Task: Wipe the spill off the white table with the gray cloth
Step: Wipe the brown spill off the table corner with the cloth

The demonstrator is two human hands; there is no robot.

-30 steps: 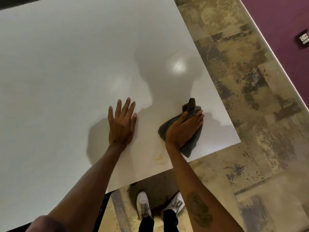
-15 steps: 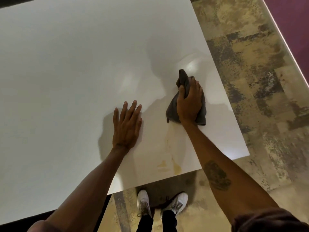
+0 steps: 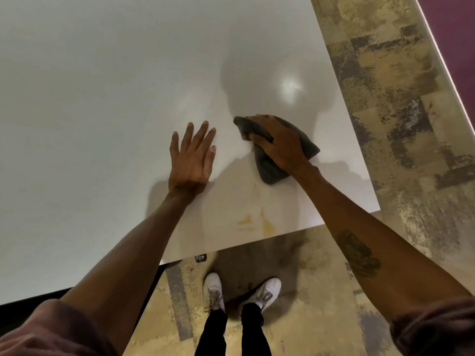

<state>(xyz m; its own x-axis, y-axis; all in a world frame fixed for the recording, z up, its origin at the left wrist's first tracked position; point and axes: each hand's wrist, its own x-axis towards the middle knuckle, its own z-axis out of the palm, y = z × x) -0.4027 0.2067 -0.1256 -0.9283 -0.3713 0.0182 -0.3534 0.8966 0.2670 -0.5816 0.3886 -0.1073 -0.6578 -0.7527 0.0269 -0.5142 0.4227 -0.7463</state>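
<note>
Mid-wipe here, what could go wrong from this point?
1. The yellowish spill lies at the near edge of the white table, apart from the gray cloth; strokes this far up may miss it.
2. Pulling toward that edge might push liquid onto the floor by the shoes.
3. The bunched cloth under the right hand may smear.

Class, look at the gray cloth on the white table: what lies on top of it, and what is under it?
The right hand presses on top of the gray cloth, fingers gripping its bunched edge. Under it lies the white table; whether any spill sits beneath is hidden.
</note>
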